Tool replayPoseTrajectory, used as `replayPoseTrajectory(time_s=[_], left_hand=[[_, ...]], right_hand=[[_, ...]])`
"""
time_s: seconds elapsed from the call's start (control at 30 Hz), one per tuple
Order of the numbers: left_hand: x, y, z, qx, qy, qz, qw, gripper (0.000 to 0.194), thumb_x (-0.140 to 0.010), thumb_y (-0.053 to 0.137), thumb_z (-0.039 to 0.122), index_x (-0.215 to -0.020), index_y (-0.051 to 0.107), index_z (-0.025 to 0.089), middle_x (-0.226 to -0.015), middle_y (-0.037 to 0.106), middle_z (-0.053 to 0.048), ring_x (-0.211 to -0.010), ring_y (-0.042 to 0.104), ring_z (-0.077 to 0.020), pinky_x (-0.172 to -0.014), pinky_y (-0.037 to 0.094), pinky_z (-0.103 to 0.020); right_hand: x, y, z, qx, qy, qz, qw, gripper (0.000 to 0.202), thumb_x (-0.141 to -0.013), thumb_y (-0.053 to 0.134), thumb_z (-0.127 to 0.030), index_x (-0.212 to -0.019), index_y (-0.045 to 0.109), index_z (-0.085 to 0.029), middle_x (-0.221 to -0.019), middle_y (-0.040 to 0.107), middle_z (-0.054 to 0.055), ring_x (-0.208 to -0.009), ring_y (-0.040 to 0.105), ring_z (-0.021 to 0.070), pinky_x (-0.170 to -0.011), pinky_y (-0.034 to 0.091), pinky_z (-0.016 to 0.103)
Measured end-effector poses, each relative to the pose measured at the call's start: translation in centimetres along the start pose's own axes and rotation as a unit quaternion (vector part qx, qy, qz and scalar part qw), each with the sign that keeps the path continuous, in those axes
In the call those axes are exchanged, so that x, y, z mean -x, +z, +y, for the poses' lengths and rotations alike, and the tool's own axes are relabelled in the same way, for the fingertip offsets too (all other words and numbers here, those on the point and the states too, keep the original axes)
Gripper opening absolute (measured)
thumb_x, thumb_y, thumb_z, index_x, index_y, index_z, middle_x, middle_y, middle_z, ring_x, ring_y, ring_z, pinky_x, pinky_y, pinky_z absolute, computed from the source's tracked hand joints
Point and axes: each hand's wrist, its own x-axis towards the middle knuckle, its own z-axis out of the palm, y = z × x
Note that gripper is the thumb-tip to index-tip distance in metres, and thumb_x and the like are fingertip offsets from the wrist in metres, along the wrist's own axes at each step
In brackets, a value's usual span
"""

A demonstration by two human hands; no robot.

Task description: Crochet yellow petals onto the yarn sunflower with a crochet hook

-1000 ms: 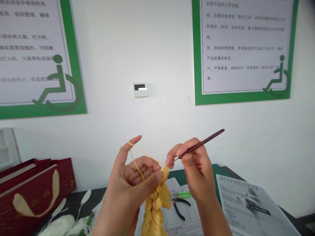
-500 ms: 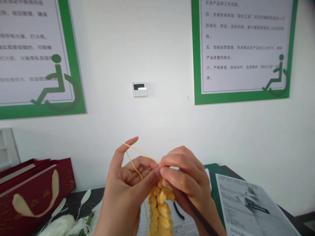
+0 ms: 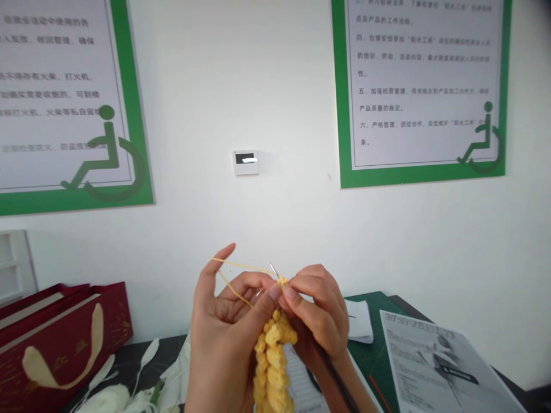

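My left hand (image 3: 235,332) pinches the top of a bumpy yellow crocheted strip (image 3: 273,358) between thumb and fingers. Its index finger points up, with yellow yarn (image 3: 243,265) looped over it and running taut to the work. In my right hand (image 3: 321,304) is a crochet hook (image 3: 330,364) with a dark handle. The hook's thin metal tip pokes up past the yellow stitches, close to the yarn. Both hands meet at the strip's top edge, and the strip hangs down between them.
Left stands a dark red gift bag (image 3: 77,344) beside white yarn (image 3: 109,398) and white leaf-shaped pieces (image 3: 148,355). Right lie a green cutting mat (image 3: 372,355), a printed sheet (image 3: 443,367), a folded white paper (image 3: 360,321) and a thin red stick (image 3: 379,393).
The hook's metal tip now shows above the stitches. My right hand has shifted slightly left and turned. The view has tilted up a little, and the red stick has come into sight.
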Motion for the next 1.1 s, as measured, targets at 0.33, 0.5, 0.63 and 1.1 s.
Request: replayPoseTrajectory(time_s=[0.33, 0.5, 0.63, 1.1], left_hand=[[-0.4, -1.8, 0.0, -0.083, 0.042, -0.055, 0.994, 0.078, -0.072, 0.092, 0.011, -0.138, 0.054, 0.028, -0.070, 0.075, 0.001, -0.061, 0.067, -0.0153, -0.058, 0.055, -0.021], [-0.8, -2.0, 0.7, -0.060, -0.050, -0.092, 0.993, 0.088, -0.068, 0.094, 0.012, -0.144, 0.051, 0.027, -0.072, 0.073, 0.001, -0.059, 0.066, -0.0164, -0.056, 0.053, -0.025], [-0.7, -1.8, 0.5, -0.053, -0.036, -0.090, 0.994, 0.085, -0.071, 0.094, 0.018, -0.144, 0.051, 0.027, -0.074, 0.073, 0.000, -0.063, 0.070, -0.0194, -0.058, 0.055, -0.027], [-0.7, -1.9, 0.8, 0.069, -0.182, -0.118, 0.974, 0.088, -0.064, 0.095, 0.007, -0.144, 0.064, 0.022, -0.085, 0.071, 0.000, -0.071, 0.072, -0.0167, -0.069, 0.061, -0.027]], right_hand=[[-1.9, -2.5, -2.4, -0.020, 0.174, -0.012, 0.984, 0.014, -0.105, 0.052, -0.018, -0.098, 0.062, -0.023, -0.079, 0.064, 0.000, -0.069, 0.061, 0.0143, -0.064, 0.048, 0.029], [-2.0, -1.3, -1.8, -0.332, 0.457, 0.010, 0.825, 0.028, -0.105, 0.060, -0.039, -0.083, 0.059, -0.021, -0.068, 0.059, -0.004, -0.061, 0.053, 0.0097, -0.061, 0.044, 0.022], [-1.7, 0.1, -1.4, -0.462, 0.489, -0.007, 0.740, 0.033, -0.099, 0.071, -0.041, -0.079, 0.053, -0.022, -0.071, 0.059, -0.005, -0.065, 0.053, 0.0101, -0.066, 0.045, 0.024], [-0.5, 0.6, -0.9, -0.326, 0.173, 0.058, 0.928, 0.003, -0.100, 0.069, -0.028, -0.098, 0.071, -0.029, -0.074, 0.065, -0.001, -0.067, 0.059, 0.0176, -0.063, 0.048, 0.034]])
